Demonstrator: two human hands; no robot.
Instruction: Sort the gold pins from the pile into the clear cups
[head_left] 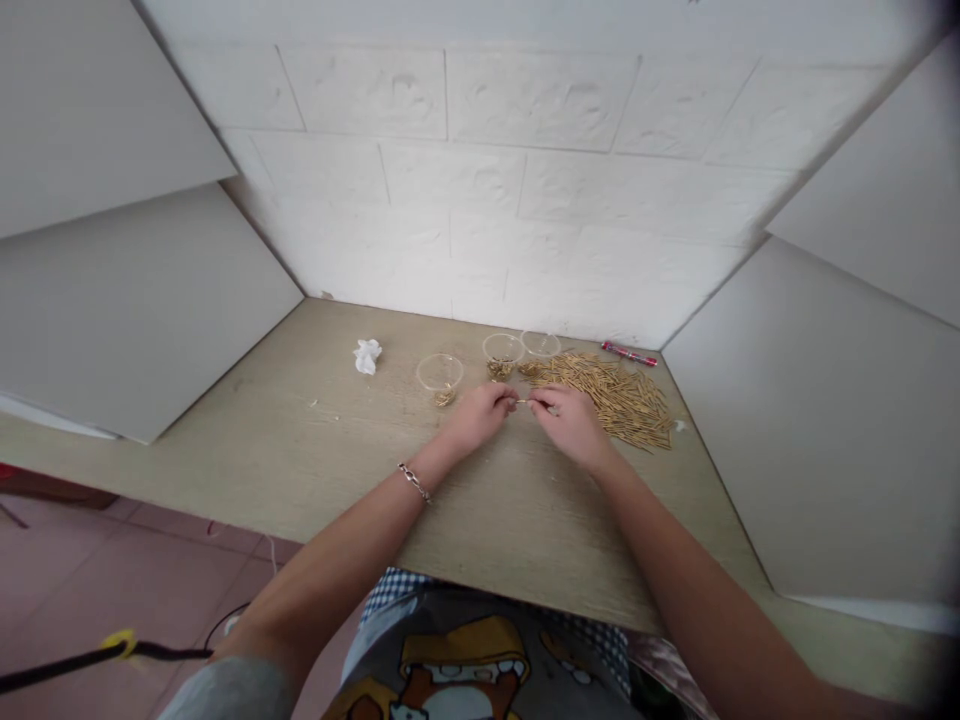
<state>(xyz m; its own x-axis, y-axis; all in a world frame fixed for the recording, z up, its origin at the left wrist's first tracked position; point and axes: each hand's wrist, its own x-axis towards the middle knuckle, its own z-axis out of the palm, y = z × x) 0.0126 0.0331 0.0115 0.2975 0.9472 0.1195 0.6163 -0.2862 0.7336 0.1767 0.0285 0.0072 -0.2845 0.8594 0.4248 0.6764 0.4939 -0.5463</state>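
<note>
Between my two hands is a thin gold-coloured stick (523, 402), pinched at one end by each. My left hand (480, 415), with a bracelet on its wrist, is closed on the left end. Closed on the right end is my right hand (566, 418), beside a wide heap of thin gold-coloured sticks (619, 395). Just beyond my hands stand clear plastic cups (504, 347) with small gold-coloured pieces at the bottom. Another clear cup (440, 373) stands to the left, also holding small gold-coloured pieces. What exactly these pieces are is too small to tell.
A crumpled white tissue (367, 356) lies at the left of the table (315, 470). Near the wall at the right is a red patterned tube or pen (628, 353). Grey panels (847, 430) wall off both sides, and a white brick-patterned wall (480, 190) closes the back.
</note>
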